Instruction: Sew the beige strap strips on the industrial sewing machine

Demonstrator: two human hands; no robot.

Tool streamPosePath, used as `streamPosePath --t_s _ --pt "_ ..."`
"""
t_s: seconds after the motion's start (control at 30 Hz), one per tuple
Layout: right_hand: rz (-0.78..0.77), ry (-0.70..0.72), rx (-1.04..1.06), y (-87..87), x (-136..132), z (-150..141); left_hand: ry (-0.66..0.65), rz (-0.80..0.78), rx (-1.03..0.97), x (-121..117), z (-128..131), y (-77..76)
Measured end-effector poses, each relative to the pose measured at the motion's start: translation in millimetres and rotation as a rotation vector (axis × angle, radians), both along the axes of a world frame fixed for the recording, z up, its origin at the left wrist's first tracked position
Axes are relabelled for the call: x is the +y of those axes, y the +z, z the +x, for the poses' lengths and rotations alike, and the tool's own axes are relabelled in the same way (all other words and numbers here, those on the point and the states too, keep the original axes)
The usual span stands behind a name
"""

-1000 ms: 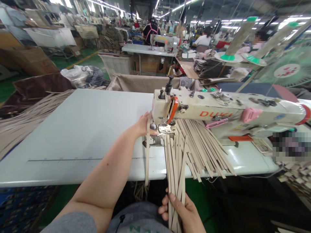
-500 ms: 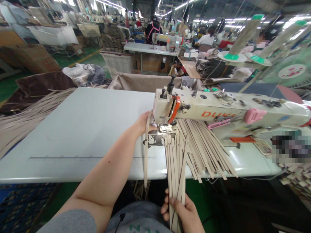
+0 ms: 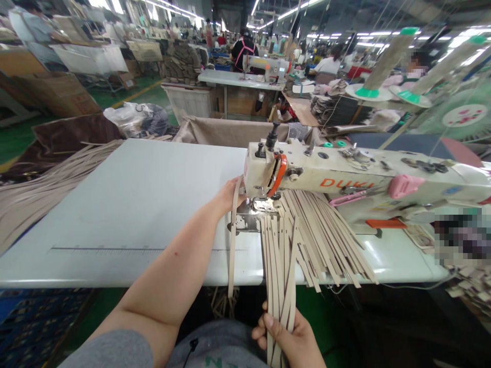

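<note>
A fan of narrow beige strips (image 3: 282, 276) runs from under the sewing machine's needle area toward my body. My right hand (image 3: 289, 332) is closed round their near ends, thumb on top, below the table's front edge. At the left of the presser foot (image 3: 264, 204), my left hand (image 3: 232, 194) reaches in beside the machine head. Its fingertips are mostly hidden there, so their grip does not show. One separate beige strip (image 3: 232, 255) passes in front of this hand and hangs down past the table edge. The sewing machine (image 3: 345, 168) is cream with orange lettering.
More beige strips (image 3: 326, 240) lie spread under the machine arm. The white table (image 3: 161, 199) has a printed ruler line (image 3: 115, 249). Long strips are heaped at the left (image 3: 57, 179). Thread cones (image 3: 387, 64) and a fan (image 3: 464, 115) stand at the right. People work behind.
The view has shifted slightly, so the table and machine sit a little further right and lower. My right thumb has slid slightly left over the strips. My left hand stays beside the presser foot.
</note>
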State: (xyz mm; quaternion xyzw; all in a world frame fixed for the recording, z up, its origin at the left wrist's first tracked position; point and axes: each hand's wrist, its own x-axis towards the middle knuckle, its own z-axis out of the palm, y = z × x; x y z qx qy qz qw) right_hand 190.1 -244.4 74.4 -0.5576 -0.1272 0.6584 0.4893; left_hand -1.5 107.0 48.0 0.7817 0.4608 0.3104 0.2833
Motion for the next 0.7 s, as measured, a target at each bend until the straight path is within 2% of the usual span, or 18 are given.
streamPosePath --t_s 0.2,0.37,0.7 --pt "-0.020 0.008 -0.113 9.3 4 -2 -0.024 0.038 0.015 0 9 3.9" --pt "0.002 0.003 -0.192 18.4 9 -8 0.027 -0.040 -0.005 -4 11 11.1" --pt "0.073 -0.051 -0.307 16.8 16 -17 0.021 -0.075 -0.078 -3 14 11.5"
